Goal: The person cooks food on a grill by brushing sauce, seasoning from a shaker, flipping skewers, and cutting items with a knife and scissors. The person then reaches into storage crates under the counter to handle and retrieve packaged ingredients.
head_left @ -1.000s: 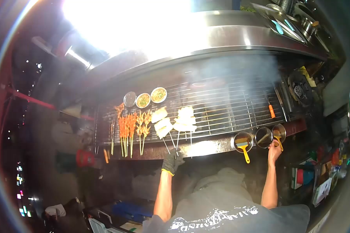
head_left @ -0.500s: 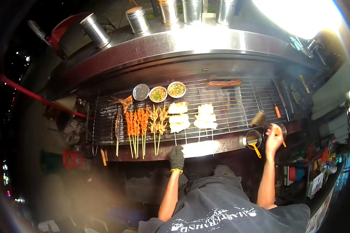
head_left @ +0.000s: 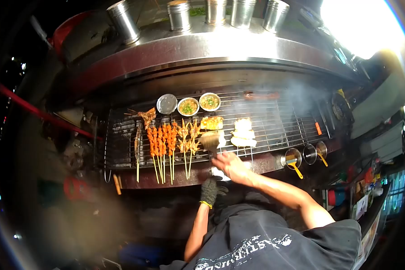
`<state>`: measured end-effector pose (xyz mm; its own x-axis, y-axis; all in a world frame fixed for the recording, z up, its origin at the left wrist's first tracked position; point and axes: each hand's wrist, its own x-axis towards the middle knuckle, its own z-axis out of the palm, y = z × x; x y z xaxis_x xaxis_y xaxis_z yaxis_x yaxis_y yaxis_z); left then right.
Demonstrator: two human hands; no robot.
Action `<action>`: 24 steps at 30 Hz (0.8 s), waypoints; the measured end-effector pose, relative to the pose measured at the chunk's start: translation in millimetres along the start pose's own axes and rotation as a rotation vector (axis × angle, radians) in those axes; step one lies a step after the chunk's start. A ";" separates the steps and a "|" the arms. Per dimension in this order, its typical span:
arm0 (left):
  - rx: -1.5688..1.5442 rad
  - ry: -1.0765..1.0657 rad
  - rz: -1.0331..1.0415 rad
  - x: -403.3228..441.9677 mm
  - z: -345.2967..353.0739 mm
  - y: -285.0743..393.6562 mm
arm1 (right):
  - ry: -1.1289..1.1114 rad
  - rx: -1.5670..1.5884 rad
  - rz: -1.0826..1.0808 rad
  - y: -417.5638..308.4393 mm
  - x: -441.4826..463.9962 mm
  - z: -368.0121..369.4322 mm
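My right hand (head_left: 231, 166), bare, is closed around a basting brush. The brush's wide bristle head (head_left: 209, 140) rests over the left group of pale skewered pieces (head_left: 211, 123), hiding part of them. My left hand (head_left: 211, 191), in a dark knit glove, is just below the grill's front rim, at the handle ends of those skewers. Its upper fingers look pinched on a skewer, while other fingers stick out to the right; my right hand partly hides the skewer ends. A second pale group (head_left: 243, 133) lies to the right on the grill grate (head_left: 274, 130).
Orange meat skewers (head_left: 162, 139) and brownish skewers (head_left: 189, 137) lie left. Behind them stand two sauce bowls (head_left: 210, 102) and a grey bowl (head_left: 167, 104). Cups with yellow-handled brushes (head_left: 294, 168) hang at the front right. Metal canisters (head_left: 180, 15) line the back shelf. Smoke drifts at right.
My right hand has swung left from the cups with the brush, onto the left pale skewers. My left hand has dropped slightly lower and right. The whole view has shifted a little.
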<state>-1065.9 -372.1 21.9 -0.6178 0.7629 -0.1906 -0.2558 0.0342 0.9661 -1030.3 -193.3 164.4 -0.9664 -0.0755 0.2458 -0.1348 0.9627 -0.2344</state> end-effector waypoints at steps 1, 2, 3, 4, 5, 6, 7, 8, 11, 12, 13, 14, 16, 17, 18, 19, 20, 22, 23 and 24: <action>0.553 0.037 0.477 -0.2 -2.6 -24.8 | -0.088 0.070 -0.003 -21.1 -7.4 -24.0; 0.604 0.035 0.446 -1.8 -0.9 -21.7 | -0.123 0.106 0.001 -32.2 -10.0 -39.8; 0.600 0.034 0.437 -7.7 1.3 1.0 | -0.042 0.157 0.003 -35.8 -7.3 -51.8; 0.340 0.046 0.122 -17.7 5.8 46.9 | 0.047 0.181 0.054 -35.5 -1.9 -54.0; 0.268 0.054 0.089 -18.4 6.3 49.6 | 0.139 0.198 0.107 -30.6 3.6 -55.6; 0.196 0.063 0.057 -19.1 6.7 50.5 | 0.188 0.153 0.144 -20.6 14.4 -53.1; 0.124 0.076 0.026 -19.6 7.2 53.2 | 0.178 0.183 0.214 -8.2 26.3 -50.5; -0.083 0.108 -0.209 -19.5 8.9 59.8 | 0.223 0.110 0.230 8.2 39.4 -39.9; -0.216 0.155 -0.408 -20.0 7.9 64.1 | 0.172 0.041 0.174 40.9 68.1 -10.4; -0.155 0.179 -0.395 -18.3 6.1 62.6 | 0.180 0.040 0.179 40.9 69.6 -5.4; -0.099 0.207 -0.380 -17.0 4.0 60.1 | 0.109 -0.022 0.139 39.9 70.2 0.6; 0.146 0.178 -0.170 -13.3 -1.8 33.8 | 0.032 -0.083 0.096 38.7 71.0 4.0; 0.683 0.215 0.245 -4.7 -8.3 11.6 | 0.034 -0.119 0.074 38.8 68.6 1.9; 0.967 0.224 0.453 -1.7 -8.8 17.1 | 0.043 -0.155 0.058 39.4 67.2 0.3; 0.967 0.225 0.448 -1.9 -8.3 24.4 | -0.021 -0.215 0.042 41.6 68.6 -3.0; 0.893 0.201 0.410 -1.5 -7.2 30.5 | -0.023 -0.213 0.042 44.4 69.2 -3.1; 0.819 0.176 0.374 -0.6 -5.6 36.4 | 0.006 -0.190 0.007 47.3 69.8 -2.6; 0.802 0.173 0.327 1.7 -1.9 43.4 | 0.006 -0.289 -0.102 56.1 71.3 -0.6; 0.788 0.172 0.278 2.9 -1.3 42.9 | 0.006 -0.289 -0.101 58.7 72.8 -1.7; 0.788 0.171 0.279 5.6 -1.3 40.3 | -0.027 -0.271 -0.117 61.3 73.7 -2.9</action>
<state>-1080.7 -367.3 59.6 -0.7009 0.7047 0.1104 0.4760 0.3469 0.8081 -1109.1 -139.1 170.8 -0.9536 -0.1939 0.2304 -0.1862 0.9810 0.0549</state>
